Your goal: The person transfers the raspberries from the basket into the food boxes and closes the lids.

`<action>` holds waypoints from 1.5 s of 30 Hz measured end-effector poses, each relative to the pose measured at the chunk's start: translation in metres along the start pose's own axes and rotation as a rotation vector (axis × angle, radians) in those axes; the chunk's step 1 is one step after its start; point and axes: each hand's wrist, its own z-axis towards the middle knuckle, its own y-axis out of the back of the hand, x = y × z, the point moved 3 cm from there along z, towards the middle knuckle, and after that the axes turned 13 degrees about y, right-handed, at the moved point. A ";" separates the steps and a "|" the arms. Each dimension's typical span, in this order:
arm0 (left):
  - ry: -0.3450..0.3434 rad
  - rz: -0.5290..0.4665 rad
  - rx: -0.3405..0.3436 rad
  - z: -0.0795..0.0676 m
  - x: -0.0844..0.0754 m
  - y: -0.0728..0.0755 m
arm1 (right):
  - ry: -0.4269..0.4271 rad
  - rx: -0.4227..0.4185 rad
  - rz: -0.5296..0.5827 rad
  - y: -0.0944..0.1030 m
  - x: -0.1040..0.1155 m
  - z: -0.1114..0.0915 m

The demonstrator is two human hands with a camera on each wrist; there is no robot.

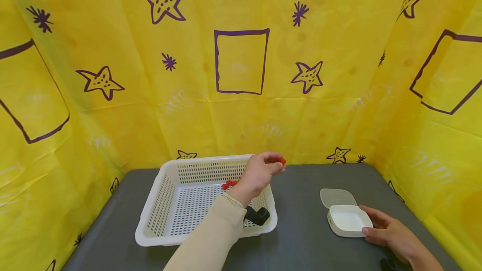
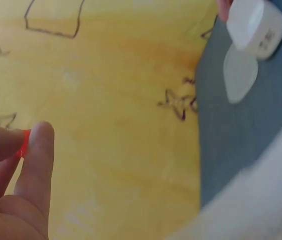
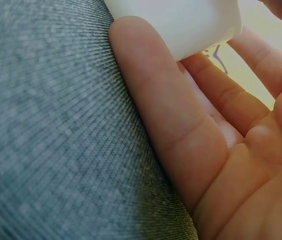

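Note:
My left hand is raised over the right side of a white slatted basket, pinching a small red piece between thumb and fingertips. In the left wrist view the red piece is mostly covered by the fingers, so its kind cannot be told. Several similar red pieces lie in the basket, partly behind my left forearm. At the right, my right hand grips the right side of a small white box, thumb at the near corner. Its translucent lid lies flipped back behind it.
Both stand on a dark grey table, basket at left and box at right. Yellow patterned cloth walls the back and both sides. A black device sits by my left wrist, over the basket's near right corner.

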 end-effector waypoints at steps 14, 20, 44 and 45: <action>-0.007 0.233 -0.078 -0.005 0.078 -0.106 | -0.005 0.015 0.007 -0.001 0.000 0.000; -0.045 0.432 -0.122 0.007 0.113 -0.120 | 0.000 0.024 0.003 0.000 0.000 0.000; -0.286 0.836 -0.082 0.013 0.131 -0.131 | 0.019 0.048 -0.040 -0.005 -0.002 0.003; -0.291 0.837 -0.075 0.013 0.131 -0.131 | 0.025 0.051 -0.037 -0.005 -0.001 0.003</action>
